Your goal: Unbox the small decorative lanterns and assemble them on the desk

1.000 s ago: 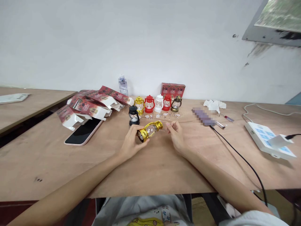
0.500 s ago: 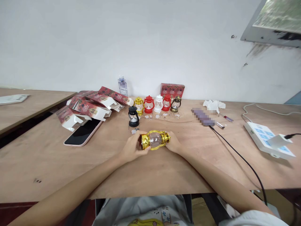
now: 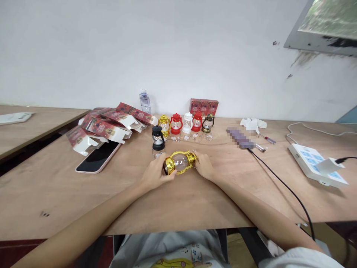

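A small gold lantern (image 3: 181, 162) with a clear globe lies on its side above the table, tilted with its top end slightly raised. My left hand (image 3: 156, 173) is closed around its base, thumb along the near side. At the top end, my right hand (image 3: 205, 166) has its fingers bent against the cap; a thin wire-like piece seems to show below them, too small to make out. Just beyond my left hand stands a black lantern (image 3: 158, 139). Behind it is a row of lanterns: gold (image 3: 164, 126), red (image 3: 176, 124), white (image 3: 187, 124), red (image 3: 197, 123) and bronze (image 3: 208, 124).
Red printed boxes (image 3: 103, 124) pile up at left, over a phone (image 3: 99, 158). A bottle (image 3: 144, 101) and upright red boxes (image 3: 204, 107) stand by the wall. Small metal pieces (image 3: 186, 137) lie before the lanterns. Rightward are tissue (image 3: 253, 124), a screwdriver (image 3: 270, 140) and a power strip (image 3: 315, 163).
The gold lantern has shifted slightly left and away from me, its top end tilting up. My right hand's fingers have come around into view at the cap. My left hand keeps its hold.
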`<state>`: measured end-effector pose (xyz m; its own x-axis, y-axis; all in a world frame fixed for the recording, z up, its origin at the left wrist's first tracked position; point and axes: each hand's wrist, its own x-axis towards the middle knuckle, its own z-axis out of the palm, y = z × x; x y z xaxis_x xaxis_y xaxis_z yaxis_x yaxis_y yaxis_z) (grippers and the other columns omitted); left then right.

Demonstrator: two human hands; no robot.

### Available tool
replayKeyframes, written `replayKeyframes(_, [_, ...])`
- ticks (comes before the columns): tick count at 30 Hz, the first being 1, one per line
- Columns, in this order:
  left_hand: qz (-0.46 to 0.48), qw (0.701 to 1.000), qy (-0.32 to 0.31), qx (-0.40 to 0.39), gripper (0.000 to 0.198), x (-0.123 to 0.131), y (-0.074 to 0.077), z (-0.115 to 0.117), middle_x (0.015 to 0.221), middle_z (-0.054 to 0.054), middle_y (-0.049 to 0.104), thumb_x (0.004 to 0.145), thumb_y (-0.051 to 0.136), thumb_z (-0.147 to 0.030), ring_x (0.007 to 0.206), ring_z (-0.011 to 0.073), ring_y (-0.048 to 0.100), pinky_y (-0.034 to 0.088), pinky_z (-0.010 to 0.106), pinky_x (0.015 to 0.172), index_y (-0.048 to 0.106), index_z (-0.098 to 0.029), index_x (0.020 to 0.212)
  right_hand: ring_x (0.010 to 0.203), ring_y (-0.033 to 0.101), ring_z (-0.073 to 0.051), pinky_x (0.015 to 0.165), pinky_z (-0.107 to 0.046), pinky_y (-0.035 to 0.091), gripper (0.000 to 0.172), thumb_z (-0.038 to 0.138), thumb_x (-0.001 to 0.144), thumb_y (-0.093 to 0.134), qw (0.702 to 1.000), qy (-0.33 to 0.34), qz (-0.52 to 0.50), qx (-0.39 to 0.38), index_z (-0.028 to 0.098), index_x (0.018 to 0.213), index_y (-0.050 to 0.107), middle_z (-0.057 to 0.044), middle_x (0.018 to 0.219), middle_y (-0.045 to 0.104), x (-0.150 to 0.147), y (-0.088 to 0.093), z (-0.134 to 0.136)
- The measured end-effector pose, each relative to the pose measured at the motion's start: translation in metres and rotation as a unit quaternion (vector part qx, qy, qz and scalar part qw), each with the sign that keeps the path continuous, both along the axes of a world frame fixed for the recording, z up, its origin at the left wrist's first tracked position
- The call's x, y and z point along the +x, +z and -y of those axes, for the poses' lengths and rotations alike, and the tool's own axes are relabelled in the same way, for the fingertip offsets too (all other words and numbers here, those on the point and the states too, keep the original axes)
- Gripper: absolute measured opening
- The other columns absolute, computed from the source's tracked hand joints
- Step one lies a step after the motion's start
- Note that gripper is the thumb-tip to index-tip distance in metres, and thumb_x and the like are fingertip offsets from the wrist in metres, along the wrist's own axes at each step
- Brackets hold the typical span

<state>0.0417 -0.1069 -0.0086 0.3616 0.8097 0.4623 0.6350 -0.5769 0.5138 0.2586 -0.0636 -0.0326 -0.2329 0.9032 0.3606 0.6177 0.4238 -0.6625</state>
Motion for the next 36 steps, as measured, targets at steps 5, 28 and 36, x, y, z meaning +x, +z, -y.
replayKeyframes(5, [0.042,0.998,-0.003,0.056,0.032,-0.003,-0.001,0.0,0.081,0.001,0.055,0.074,0.054,-0.037,0.064,0.0141,0.054,0.044,0.026,0.058,0.041,-0.021,0.097,0.056,0.05,-0.017,0.057,-0.028,0.032,0.034,0.036,0.09,0.032,1.0,0.007,-0.009,-0.016,0.023,0.061,0.044,-0.002,0.058,0.055,-0.002,0.003,0.001])
replayKeyframes(28, [0.023,0.936,0.073,0.342,0.043,-0.008,0.008,-0.001,0.106,0.008,0.064,0.072,0.068,-0.033,0.097,0.024,0.061,0.035,0.04,0.084,0.045,-0.023,0.107,0.076,0.065,-0.019,0.06,-0.024,0.036,0.027,0.046,0.089,0.048,0.969,-0.086,0.226,0.042,0.024,0.094,0.064,-0.004,0.089,0.071,-0.001,0.005,-0.012])
replayKeyframes(36, [-0.09,0.946,0.02,0.312,0.035,-0.002,0.006,-0.004,0.113,0.008,0.065,0.081,0.061,-0.027,0.102,0.0232,0.06,0.026,0.039,0.085,0.048,-0.022,0.114,0.083,0.066,-0.021,0.06,-0.024,0.037,0.028,0.046,0.091,0.045,0.946,-0.056,0.318,0.018,0.025,0.098,0.06,-0.004,0.09,0.072,-0.021,0.011,-0.016])
